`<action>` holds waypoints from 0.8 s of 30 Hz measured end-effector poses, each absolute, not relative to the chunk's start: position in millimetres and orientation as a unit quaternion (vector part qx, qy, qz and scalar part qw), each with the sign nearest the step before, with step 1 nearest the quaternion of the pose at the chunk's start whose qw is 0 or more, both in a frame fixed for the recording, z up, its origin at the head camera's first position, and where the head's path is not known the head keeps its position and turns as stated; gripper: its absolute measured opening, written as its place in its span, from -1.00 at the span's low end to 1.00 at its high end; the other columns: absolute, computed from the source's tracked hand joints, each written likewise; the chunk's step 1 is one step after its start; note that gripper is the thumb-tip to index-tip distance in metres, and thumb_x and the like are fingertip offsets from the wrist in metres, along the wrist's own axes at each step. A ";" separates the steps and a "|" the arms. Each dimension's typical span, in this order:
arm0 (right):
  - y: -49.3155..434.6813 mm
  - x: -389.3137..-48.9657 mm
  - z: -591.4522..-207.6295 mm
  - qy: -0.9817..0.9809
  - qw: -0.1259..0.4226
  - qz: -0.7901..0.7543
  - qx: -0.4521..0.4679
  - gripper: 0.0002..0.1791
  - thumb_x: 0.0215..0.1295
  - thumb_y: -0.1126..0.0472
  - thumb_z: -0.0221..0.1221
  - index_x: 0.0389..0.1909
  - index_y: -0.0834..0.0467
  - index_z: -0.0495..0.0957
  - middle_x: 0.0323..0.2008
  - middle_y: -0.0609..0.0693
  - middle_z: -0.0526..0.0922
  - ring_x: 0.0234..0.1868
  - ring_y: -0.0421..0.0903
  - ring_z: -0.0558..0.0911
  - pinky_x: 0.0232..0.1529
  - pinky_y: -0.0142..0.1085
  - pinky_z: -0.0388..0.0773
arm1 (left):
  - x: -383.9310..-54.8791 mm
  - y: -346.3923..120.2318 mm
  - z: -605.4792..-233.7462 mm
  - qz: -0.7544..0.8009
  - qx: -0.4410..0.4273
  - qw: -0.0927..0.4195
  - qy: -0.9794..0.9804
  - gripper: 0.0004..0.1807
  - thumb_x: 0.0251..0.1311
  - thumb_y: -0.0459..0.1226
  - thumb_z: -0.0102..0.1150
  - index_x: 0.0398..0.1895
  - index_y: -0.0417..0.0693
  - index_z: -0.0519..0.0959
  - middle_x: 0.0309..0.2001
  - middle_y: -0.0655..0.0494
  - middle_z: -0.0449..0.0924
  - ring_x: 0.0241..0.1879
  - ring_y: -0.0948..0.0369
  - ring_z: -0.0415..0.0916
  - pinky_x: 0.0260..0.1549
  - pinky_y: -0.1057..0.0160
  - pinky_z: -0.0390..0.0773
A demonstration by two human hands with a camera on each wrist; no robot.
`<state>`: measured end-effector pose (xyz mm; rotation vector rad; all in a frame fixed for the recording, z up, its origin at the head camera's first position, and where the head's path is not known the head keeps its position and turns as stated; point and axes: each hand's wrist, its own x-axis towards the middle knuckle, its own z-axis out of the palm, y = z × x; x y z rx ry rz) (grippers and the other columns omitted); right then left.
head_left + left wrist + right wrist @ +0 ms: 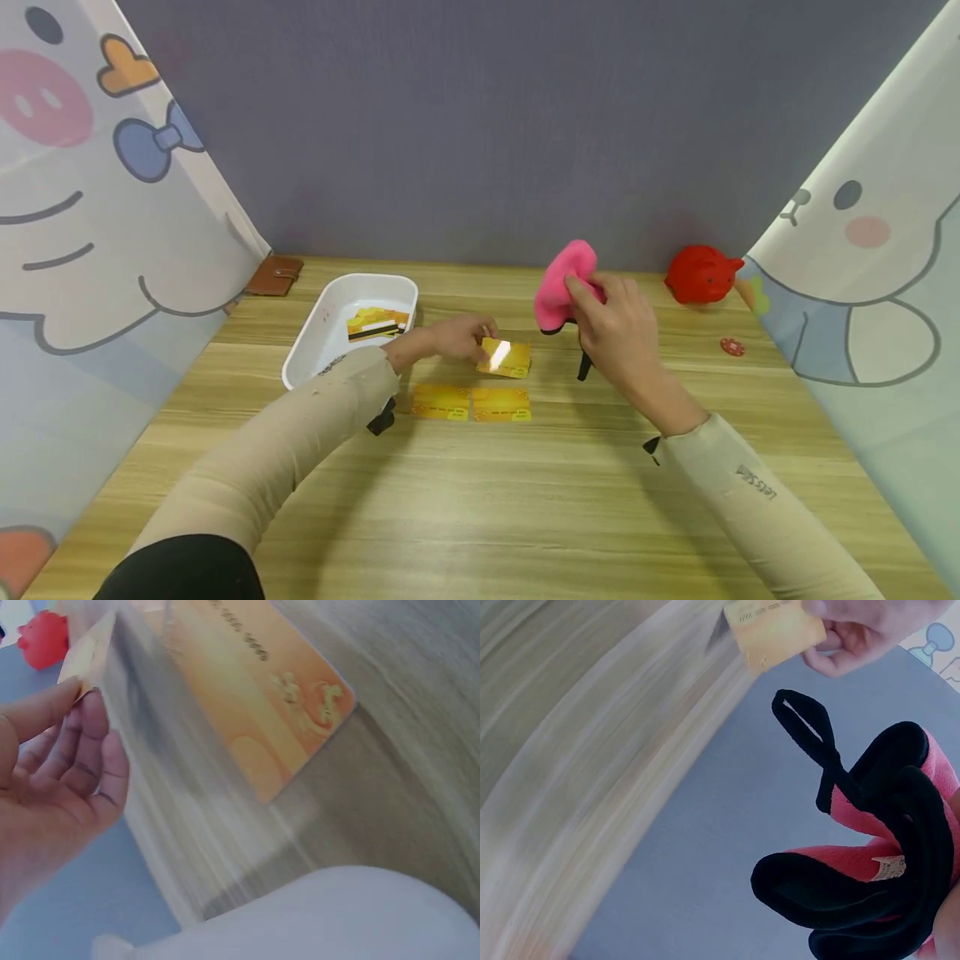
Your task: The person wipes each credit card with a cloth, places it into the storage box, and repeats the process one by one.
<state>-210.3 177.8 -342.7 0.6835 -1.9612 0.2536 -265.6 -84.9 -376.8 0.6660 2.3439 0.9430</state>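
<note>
My left hand (pixel 456 336) pinches a gold bank card (pixel 512 360) between thumb and fingers, tilted above the table. Two more gold cards (pixel 440 402) (pixel 501 405) lie side by side just in front of it. In the left wrist view, the held card (pixel 91 654) is seen nearly edge-on. My right hand (pixel 621 327) grips a bunched pink cloth (pixel 557 293), raised to the right of the cards. Black edging and a black hanging loop (pixel 808 727) show on the cloth in the right wrist view, with a small white label.
A white tray (pixel 300 354) holding several cards (pixel 375 323) stands at the left, behind my left forearm. At the back left corner lies a brown wallet (pixel 273 276). A red piggy bank (pixel 702 275) and a red chip (pixel 732 347) are on the right. Panels flank the wooden table (pixel 480 508).
</note>
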 end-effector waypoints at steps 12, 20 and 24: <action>174.3 -204.2 -332.9 -0.793 0.519 0.139 0.286 -0.76 0.30 0.30 0.27 -0.03 0.12 0.67 -0.17 0.27 0.62 -0.26 0.25 0.57 -0.32 0.05 0.53 | -256.7 -87.3 -348.1 0.541 0.186 0.086 0.816 -0.60 0.38 -0.31 0.20 0.26 -0.03 0.53 -0.17 0.01 0.48 -0.12 -0.08 0.59 -0.07 -0.07 0.55; 160.3 -201.3 -330.9 -0.770 0.543 0.129 0.309 -0.80 0.32 0.25 0.26 -0.06 0.13 0.68 -0.19 0.27 0.63 -0.26 0.26 0.58 -0.27 0.03 0.56 | -245.9 -73.2 -332.7 0.565 0.173 0.021 0.806 -0.64 0.34 -0.29 0.26 0.19 -0.02 0.56 -0.14 -0.06 0.69 -0.19 0.09 0.62 -0.18 0.18 0.56; 151.6 -199.3 -333.3 -0.783 0.527 0.107 0.313 -0.76 0.30 0.23 0.29 -0.03 0.12 0.66 -0.17 0.25 0.63 -0.25 0.23 0.59 -0.25 0.01 0.58 | -238.5 -61.0 -327.7 0.584 0.188 0.002 0.790 -0.66 0.34 -0.40 0.21 0.16 -0.16 0.55 -0.15 -0.16 0.70 -0.25 0.13 0.61 -0.22 0.22 0.58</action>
